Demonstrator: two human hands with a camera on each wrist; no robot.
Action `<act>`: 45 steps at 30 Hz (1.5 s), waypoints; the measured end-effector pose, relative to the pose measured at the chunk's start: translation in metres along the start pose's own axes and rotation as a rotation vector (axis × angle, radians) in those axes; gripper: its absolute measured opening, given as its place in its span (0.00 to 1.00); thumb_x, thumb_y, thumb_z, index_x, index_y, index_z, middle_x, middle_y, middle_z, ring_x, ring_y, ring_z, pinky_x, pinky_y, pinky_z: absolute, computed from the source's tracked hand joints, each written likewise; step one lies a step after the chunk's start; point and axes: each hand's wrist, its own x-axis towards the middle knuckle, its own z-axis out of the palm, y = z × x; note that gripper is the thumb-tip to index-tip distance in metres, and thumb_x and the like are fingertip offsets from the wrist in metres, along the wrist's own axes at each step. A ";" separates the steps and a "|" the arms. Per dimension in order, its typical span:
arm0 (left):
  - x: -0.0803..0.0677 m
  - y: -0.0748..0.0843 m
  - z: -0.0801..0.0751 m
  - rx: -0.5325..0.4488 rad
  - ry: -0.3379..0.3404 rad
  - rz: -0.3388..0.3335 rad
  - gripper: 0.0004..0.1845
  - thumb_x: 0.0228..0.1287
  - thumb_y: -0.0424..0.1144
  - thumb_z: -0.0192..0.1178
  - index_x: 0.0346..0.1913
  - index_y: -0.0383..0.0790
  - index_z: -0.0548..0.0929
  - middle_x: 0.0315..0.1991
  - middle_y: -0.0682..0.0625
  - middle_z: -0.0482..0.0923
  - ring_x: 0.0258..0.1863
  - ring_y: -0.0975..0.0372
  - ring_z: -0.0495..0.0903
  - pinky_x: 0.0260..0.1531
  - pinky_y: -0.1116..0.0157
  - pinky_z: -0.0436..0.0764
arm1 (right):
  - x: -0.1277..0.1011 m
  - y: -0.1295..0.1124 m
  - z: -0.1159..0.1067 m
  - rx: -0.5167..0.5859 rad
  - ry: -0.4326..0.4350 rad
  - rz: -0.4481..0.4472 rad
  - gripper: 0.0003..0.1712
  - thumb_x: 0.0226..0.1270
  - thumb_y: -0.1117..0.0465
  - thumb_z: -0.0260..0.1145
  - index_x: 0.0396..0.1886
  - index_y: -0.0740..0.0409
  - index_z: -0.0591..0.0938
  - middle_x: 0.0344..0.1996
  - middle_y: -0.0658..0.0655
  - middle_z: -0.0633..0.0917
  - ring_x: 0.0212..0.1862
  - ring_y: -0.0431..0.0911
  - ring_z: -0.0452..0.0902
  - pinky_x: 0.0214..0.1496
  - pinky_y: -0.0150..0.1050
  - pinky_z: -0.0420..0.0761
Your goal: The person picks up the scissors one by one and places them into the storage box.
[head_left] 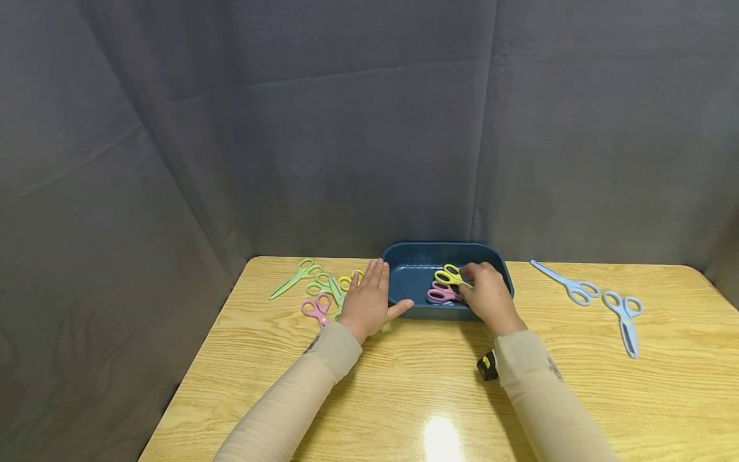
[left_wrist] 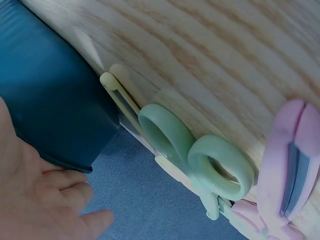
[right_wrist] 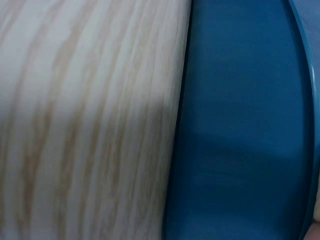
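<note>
A dark blue plastic bin (head_left: 439, 312) stands at the table's back edge. My left hand (head_left: 367, 300) lies along its left end, fingers extended and thumb over the front rim; the left wrist view shows the palm against the bin wall. My right hand (head_left: 491, 295) reaches over the front rim and pinches yellow-handled scissors (head_left: 453, 280) inside the bin. Under these lie pink-handled scissors (head_left: 450, 297), with a bit of blue beneath. In the right wrist view only the bin's outer wall (right_wrist: 240, 110) and a sliver of finger show.
Left of the bin lie green scissors (head_left: 294, 279), pink scissors (head_left: 316, 312) and other overlapping scissors, partly behind my left hand. To the right rest two light blue scissors (head_left: 571, 283). A grey cloth (head_left: 358, 141) hangs behind the wooden table (head_left: 404, 385).
</note>
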 end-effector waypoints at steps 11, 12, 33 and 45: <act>0.000 0.000 -0.001 -0.010 -0.014 -0.003 0.53 0.70 0.73 0.42 0.81 0.34 0.50 0.82 0.42 0.46 0.81 0.53 0.42 0.76 0.48 0.50 | -0.011 0.003 -0.004 -0.024 0.028 -0.060 0.16 0.70 0.65 0.64 0.53 0.69 0.83 0.45 0.67 0.80 0.49 0.61 0.78 0.54 0.58 0.80; 0.000 0.000 -0.002 -0.010 -0.015 -0.003 0.53 0.70 0.73 0.42 0.81 0.34 0.50 0.82 0.42 0.46 0.81 0.53 0.42 0.76 0.48 0.50 | -0.012 0.003 -0.005 -0.029 0.029 -0.066 0.16 0.70 0.65 0.64 0.53 0.69 0.83 0.46 0.67 0.80 0.49 0.61 0.78 0.54 0.59 0.79; -0.002 0.001 -0.005 -0.025 -0.027 -0.008 0.53 0.71 0.73 0.42 0.81 0.34 0.49 0.82 0.43 0.45 0.81 0.53 0.42 0.76 0.48 0.50 | -0.032 0.019 -0.042 -0.064 0.149 -0.198 0.14 0.68 0.69 0.64 0.51 0.71 0.83 0.47 0.71 0.78 0.52 0.67 0.71 0.53 0.63 0.74; 0.001 -0.002 0.001 -0.044 -0.012 -0.005 0.53 0.71 0.73 0.43 0.81 0.34 0.50 0.82 0.43 0.45 0.81 0.53 0.42 0.76 0.49 0.51 | -0.032 0.049 -0.067 -0.079 0.101 -0.118 0.18 0.71 0.68 0.58 0.56 0.73 0.78 0.52 0.75 0.74 0.55 0.72 0.70 0.53 0.68 0.71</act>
